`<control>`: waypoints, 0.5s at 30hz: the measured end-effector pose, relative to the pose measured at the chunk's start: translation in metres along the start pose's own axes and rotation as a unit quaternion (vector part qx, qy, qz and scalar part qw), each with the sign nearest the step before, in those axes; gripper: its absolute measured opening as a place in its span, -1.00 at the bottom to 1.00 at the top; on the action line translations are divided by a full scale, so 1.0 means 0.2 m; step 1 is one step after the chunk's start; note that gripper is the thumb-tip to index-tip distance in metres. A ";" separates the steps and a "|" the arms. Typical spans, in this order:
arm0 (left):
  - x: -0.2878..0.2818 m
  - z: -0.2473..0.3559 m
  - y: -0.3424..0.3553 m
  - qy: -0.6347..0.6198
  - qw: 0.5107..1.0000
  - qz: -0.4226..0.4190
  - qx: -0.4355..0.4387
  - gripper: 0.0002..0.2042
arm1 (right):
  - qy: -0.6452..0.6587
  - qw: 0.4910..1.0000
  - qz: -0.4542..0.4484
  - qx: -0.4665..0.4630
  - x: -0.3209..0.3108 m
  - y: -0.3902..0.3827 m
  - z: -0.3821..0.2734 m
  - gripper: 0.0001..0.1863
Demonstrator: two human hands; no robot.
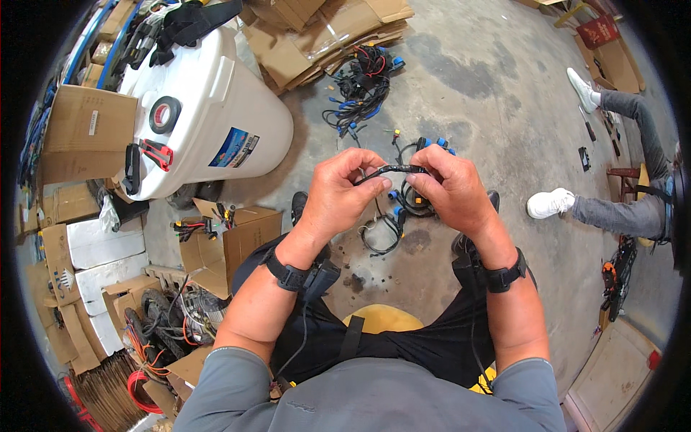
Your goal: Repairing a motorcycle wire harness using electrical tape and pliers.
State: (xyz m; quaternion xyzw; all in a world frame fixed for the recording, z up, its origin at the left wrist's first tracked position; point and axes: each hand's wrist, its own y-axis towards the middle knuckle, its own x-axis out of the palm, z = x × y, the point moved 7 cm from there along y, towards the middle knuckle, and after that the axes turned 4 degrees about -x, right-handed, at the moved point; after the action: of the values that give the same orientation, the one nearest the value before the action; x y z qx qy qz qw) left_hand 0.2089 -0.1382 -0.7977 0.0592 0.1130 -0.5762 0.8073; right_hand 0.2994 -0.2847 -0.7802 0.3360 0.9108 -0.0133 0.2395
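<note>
Between my two hands a black cable (395,169) is stretched in front of me, with a thicker, glossy black stretch towards the right. My left hand (340,191) pinches its left part between thumb and fingers. The right hand (453,189) grips the thicker part, thumb below and fingers above. Beneath them on the floor lies a looped black cable (383,245) with blue connectors (399,211). Parts of these loops are hidden behind my right hand, so I cannot tell whether they join the held cable.
A tangled heap of black cables (363,83) with blue ends lies ahead. At left stands a white bin (259,108), bearing a black tape roll (165,115) and a red-and-black tool (155,154). An open carton (248,237) is near my left leg. Another person's legs (619,216) extend from the right.
</note>
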 end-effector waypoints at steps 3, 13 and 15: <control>-0.01 0.06 0.00 0.079 0.995 0.022 0.052 -0.86 | -0.007 1.000 -0.005 -0.013 0.01 0.01 -0.02 -0.87; -0.01 0.13 -0.03 0.161 0.972 0.085 0.148 -0.90 | -0.035 0.998 0.005 -0.055 0.05 0.00 -0.02 -0.89; -0.01 0.12 -0.03 0.176 0.971 0.078 0.145 -0.90 | -0.046 0.997 -0.006 -0.056 0.06 0.00 -0.02 -0.89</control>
State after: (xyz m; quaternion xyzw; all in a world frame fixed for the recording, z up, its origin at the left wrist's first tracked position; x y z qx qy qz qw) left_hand 0.2060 -0.1432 -0.7740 0.2846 0.1637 -0.5024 0.7999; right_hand 0.2898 -0.2775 -0.7816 0.3153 0.9001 0.0209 0.2998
